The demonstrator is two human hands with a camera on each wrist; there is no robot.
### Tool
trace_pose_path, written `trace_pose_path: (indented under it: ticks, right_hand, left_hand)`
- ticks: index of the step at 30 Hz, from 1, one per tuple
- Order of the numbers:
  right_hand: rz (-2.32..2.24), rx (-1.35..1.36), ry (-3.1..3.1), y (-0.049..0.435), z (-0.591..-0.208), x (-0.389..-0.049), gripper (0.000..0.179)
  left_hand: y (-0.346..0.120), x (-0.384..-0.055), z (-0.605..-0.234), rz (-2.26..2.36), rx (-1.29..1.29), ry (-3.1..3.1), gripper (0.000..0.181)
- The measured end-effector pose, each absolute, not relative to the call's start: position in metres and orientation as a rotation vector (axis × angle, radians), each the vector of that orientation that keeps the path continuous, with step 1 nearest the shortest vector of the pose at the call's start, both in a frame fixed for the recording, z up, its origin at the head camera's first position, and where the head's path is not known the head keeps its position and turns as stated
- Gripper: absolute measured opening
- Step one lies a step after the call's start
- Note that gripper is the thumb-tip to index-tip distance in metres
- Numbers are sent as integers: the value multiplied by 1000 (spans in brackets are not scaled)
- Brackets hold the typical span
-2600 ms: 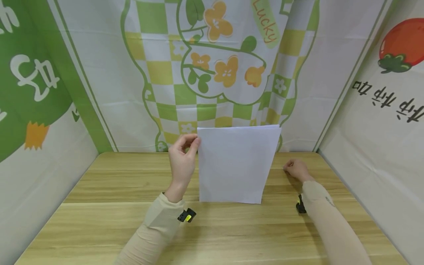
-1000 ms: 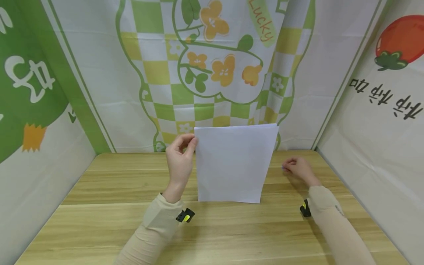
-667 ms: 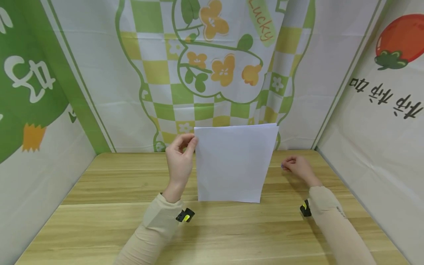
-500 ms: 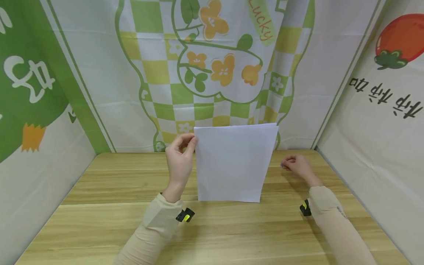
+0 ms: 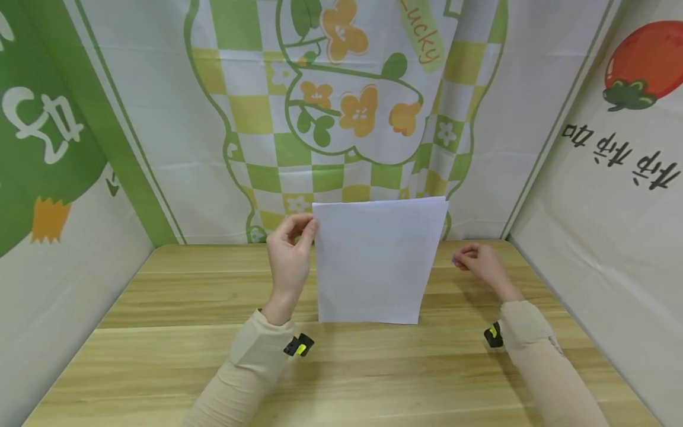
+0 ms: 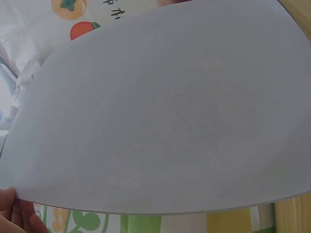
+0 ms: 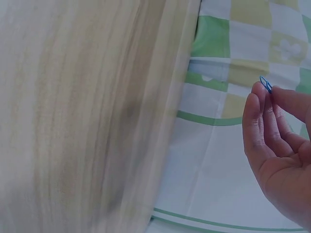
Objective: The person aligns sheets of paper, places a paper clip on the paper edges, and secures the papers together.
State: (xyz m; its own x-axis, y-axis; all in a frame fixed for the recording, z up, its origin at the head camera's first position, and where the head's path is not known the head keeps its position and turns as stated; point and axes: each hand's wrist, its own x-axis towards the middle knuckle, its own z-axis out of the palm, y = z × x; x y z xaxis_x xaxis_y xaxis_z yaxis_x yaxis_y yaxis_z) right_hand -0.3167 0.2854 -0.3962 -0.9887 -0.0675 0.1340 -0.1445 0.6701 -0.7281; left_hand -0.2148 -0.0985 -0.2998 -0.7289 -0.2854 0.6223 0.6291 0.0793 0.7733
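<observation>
My left hand (image 5: 290,255) pinches white paper sheets (image 5: 376,264) at their upper left edge, between thumb and fingers. The sheets stand upright over the table, with a second edge showing behind the front one at the top right. In the left wrist view the paper (image 6: 160,111) fills most of the frame, my left fingertips (image 6: 8,199) at its lower left corner. To the right of the sheets, my right hand (image 5: 482,264) pinches a small blue paper clip (image 7: 265,84) between thumb and fingertips. One looped end of the clip sticks out past the fingers.
The wooden table (image 5: 213,367) reaches back to a patterned curtain (image 5: 299,160). Printed cloth walls stand on both sides, the right one (image 5: 613,207) with a tomato picture. A black wrist device (image 5: 299,345) is strapped at each cuff.
My right hand has risen slightly off the table and shifted a little, and the clip's blue tip now shows at its fingertips. My left hand keeps the paper nearly still.
</observation>
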Motion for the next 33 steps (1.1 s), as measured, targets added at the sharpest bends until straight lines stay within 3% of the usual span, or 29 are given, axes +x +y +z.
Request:
trace_pose_path:
  ticks: [33]
  right_hand:
    - [1090, 246, -2676, 269, -368, -293, 31]
  left_hand:
    - [-97, -213, -298, -1739, -309, -1702, 14]
